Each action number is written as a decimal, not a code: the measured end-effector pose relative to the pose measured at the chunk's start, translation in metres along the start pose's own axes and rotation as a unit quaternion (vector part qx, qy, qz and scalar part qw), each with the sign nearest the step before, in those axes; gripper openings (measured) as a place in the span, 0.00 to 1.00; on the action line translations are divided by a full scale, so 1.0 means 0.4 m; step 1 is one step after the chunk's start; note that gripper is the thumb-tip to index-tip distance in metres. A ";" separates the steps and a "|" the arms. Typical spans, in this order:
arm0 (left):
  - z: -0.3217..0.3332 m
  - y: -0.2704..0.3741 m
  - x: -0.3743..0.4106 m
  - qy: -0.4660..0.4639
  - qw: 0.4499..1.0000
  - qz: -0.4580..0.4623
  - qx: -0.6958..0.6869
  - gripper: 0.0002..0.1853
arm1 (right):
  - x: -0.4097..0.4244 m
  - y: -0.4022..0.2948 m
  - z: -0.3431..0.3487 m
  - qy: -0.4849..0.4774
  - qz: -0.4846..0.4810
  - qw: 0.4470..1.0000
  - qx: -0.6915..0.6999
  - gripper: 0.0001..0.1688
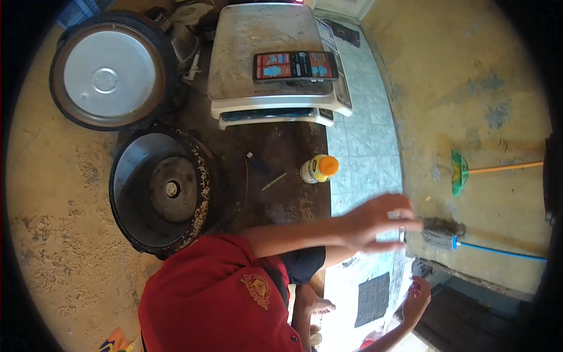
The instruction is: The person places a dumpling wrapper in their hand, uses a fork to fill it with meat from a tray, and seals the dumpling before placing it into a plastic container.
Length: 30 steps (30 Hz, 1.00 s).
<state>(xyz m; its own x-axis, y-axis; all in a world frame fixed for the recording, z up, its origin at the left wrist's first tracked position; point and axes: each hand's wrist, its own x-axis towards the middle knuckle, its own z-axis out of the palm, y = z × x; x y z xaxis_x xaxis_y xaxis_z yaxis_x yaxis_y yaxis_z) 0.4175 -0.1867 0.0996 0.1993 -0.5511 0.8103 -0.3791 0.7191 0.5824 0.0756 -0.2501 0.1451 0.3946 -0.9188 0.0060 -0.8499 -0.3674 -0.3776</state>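
My left hand [378, 223] is stretched out above the tiled floor, blurred, with its fingers apart and nothing seen in it. Lower down, my right hand [417, 300] hangs in the air with loosely bent fingers and no object visible in them. Nearest to the left hand is a small bottle [310, 170] with an orange cap, at the edge of the dark tabletop [286, 141]. A phone [295, 66] with a lit screen lies on the metal platform of a weighing scale [264, 26]. A thin stick [274, 181] lies near the bottle.
A large rice cooker [132, 189] without an inner pot stands at left, its lid [110, 72] swung open. A green broom [460, 172] and a blue-handled brush [501, 251] lean at the wall. A dark mat [372, 300] lies on the floor near my bare foot [314, 303].
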 end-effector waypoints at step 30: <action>-0.335 -0.119 0.060 0.225 0.840 -0.106 0.481 0.23 | -0.473 0.050 -0.116 0.080 0.192 0.977 -0.038 0.14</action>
<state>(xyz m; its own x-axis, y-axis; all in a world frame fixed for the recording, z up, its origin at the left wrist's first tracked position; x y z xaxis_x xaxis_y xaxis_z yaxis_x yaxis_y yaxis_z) 0.5617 -0.1776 0.1001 0.5941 -0.2520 0.7639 -0.8043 -0.1704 0.5692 -0.0322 -0.0902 0.1794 -0.0129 -0.9996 0.0236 -0.9506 0.0050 -0.3102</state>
